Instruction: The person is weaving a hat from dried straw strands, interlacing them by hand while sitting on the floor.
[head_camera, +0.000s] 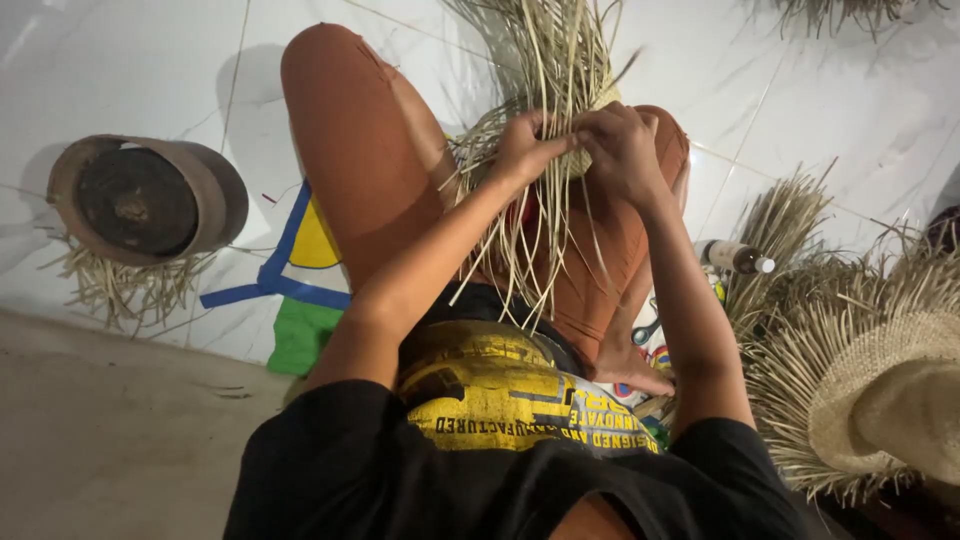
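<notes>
I sit on the floor with my knees up, in orange-brown trousers. A half-woven straw piece (560, 70) with many long loose strands rests against my right knee. My left hand (527, 148) pinches a bunch of its strands between the fingers. Beside it, touching the same weave, my right hand (621, 148) grips the woven edge. Loose straw ends hang down between my legs.
A round wooden form (148, 200) lies on straw at the left. Unfinished straw hats (880, 390) with frayed brims pile up at the right, with a small bottle (735, 257) near them. A colourful mat (300, 290) lies under my leg.
</notes>
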